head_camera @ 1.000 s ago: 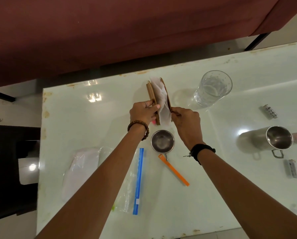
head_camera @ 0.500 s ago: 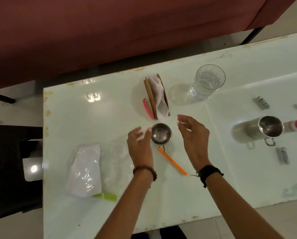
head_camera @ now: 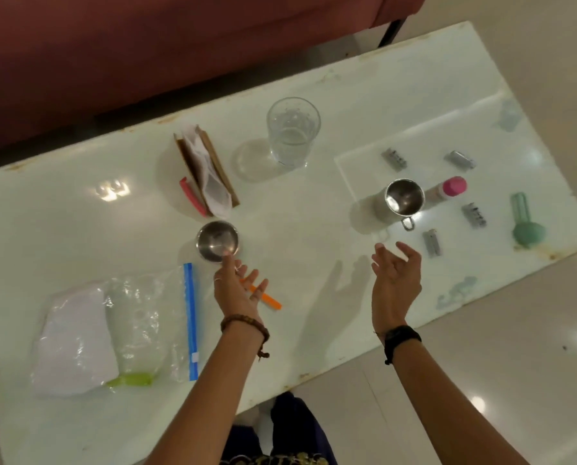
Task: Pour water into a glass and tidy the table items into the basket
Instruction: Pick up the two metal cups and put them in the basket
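Left hand (head_camera: 238,290) open, empty, fingertip at rim of small steel cup (head_camera: 217,240). Right hand (head_camera: 396,280) open, empty, near mug (head_camera: 401,199). Glass (head_camera: 292,132) upright, far side, some water inside. No basket visible. Advice: grip mug by handle, pour slowly, keep glass steady.

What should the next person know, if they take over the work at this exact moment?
Left hand: open, empty, fingertip at the small steel bowl.
Right hand: open, empty, above the table, near the steel mug.
Glass upright with some water in it.
No basket in view; napkin holder, zip bag and small items lie loose. Tidying is left.
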